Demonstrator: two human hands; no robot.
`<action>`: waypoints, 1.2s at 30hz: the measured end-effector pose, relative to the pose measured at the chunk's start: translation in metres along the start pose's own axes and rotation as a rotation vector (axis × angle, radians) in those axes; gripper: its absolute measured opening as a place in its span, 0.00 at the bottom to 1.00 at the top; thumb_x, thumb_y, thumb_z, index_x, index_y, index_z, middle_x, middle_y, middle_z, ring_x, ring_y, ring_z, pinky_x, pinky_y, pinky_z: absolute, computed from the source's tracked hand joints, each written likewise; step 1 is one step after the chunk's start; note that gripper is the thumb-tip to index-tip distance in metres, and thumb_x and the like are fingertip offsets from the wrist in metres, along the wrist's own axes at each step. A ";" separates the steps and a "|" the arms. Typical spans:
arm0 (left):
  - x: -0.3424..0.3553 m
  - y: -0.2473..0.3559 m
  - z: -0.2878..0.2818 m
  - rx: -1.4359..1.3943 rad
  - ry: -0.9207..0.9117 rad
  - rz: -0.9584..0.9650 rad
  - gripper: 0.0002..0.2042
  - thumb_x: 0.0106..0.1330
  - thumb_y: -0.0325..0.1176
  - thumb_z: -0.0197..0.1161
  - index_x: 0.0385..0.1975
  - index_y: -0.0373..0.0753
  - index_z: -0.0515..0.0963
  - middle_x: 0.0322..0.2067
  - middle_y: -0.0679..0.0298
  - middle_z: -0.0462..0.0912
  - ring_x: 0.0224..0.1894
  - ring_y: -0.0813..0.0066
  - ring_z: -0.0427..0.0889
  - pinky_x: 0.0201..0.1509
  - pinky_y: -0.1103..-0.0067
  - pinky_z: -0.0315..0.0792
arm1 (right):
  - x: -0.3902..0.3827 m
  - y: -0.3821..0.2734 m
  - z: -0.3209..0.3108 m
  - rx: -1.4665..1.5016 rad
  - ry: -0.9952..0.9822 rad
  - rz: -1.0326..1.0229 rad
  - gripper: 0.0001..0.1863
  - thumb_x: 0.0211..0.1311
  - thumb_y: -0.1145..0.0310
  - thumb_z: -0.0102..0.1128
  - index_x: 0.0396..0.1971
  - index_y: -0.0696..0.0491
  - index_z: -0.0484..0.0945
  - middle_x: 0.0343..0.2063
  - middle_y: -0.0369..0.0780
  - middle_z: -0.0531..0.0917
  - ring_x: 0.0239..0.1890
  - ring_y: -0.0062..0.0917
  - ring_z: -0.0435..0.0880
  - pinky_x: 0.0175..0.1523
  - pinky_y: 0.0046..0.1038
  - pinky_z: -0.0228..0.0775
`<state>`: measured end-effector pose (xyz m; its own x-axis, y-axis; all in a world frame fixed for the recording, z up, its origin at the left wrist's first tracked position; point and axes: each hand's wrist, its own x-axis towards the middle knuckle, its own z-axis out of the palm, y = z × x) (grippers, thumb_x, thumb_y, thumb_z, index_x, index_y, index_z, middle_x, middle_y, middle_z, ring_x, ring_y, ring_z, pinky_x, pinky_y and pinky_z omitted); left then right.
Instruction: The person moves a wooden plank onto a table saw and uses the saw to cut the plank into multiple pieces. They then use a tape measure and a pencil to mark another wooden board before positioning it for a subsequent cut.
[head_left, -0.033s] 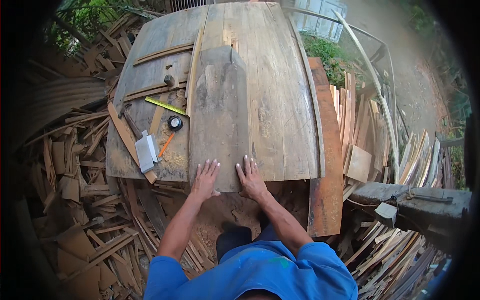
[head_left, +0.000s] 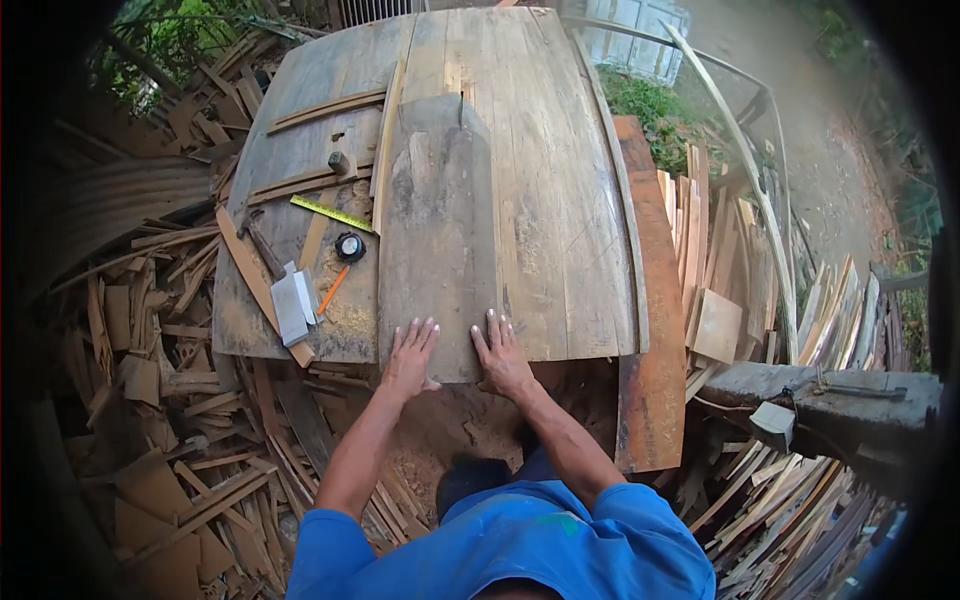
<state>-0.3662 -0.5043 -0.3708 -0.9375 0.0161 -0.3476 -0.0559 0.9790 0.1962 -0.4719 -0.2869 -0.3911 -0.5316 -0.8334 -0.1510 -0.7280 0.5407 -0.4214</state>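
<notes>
A long grey weathered board [head_left: 440, 230] lies lengthwise on the plank-topped table [head_left: 570, 200], its near end reaching past the front edge. My left hand [head_left: 408, 362] rests flat on the board's near left corner, fingers stretched forward. On the near right corner lies my right hand [head_left: 502, 362], its fingers also straight and slightly spread. Neither hand grips anything besides touching the board's end. At the far end, a thin dark upright piece [head_left: 461, 108], perhaps a blade, stands at the board's edge. A narrow wood strip [head_left: 388, 150] runs along the board's left side.
Left on the table are a tape measure [head_left: 350, 246], an orange pencil [head_left: 333, 290], a yellow rule [head_left: 330, 213], a hammer [head_left: 264, 245] and a whitish metal block [head_left: 294, 305]. Scrap wood [head_left: 180, 370] piles up at left; stacked offcuts [head_left: 715, 240] and a beam [head_left: 830, 395] stand at right.
My hands and the board keep their places. Only my dark trouser leg below the table edge has shifted slightly.
</notes>
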 end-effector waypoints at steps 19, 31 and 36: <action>0.031 -0.018 0.005 0.048 -0.001 -0.011 0.66 0.32 0.53 0.84 0.75 0.40 0.51 0.77 0.56 0.51 0.78 0.51 0.48 0.77 0.48 0.50 | 0.023 0.011 -0.006 0.001 -0.044 0.058 0.65 0.32 0.58 0.86 0.73 0.57 0.56 0.73 0.65 0.46 0.73 0.64 0.52 0.77 0.51 0.52; 0.057 -0.026 -0.003 0.086 -0.037 -0.021 0.67 0.32 0.57 0.83 0.76 0.40 0.50 0.77 0.57 0.50 0.79 0.53 0.46 0.78 0.50 0.48 | 0.052 0.051 -0.012 -0.024 -0.135 -0.052 0.68 0.33 0.59 0.87 0.74 0.62 0.49 0.74 0.63 0.44 0.75 0.60 0.51 0.78 0.44 0.50; 0.059 -0.042 0.001 0.071 -0.033 -0.017 0.68 0.31 0.58 0.83 0.76 0.40 0.51 0.77 0.56 0.51 0.79 0.51 0.46 0.78 0.49 0.47 | 0.043 0.068 -0.001 0.064 -0.013 -0.164 0.63 0.41 0.52 0.81 0.73 0.64 0.51 0.75 0.58 0.48 0.76 0.52 0.53 0.79 0.41 0.49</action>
<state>-0.4192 -0.5444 -0.4008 -0.9247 0.0045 -0.3806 -0.0465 0.9911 0.1246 -0.5447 -0.2856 -0.4252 -0.4016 -0.9117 -0.0866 -0.7756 0.3889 -0.4972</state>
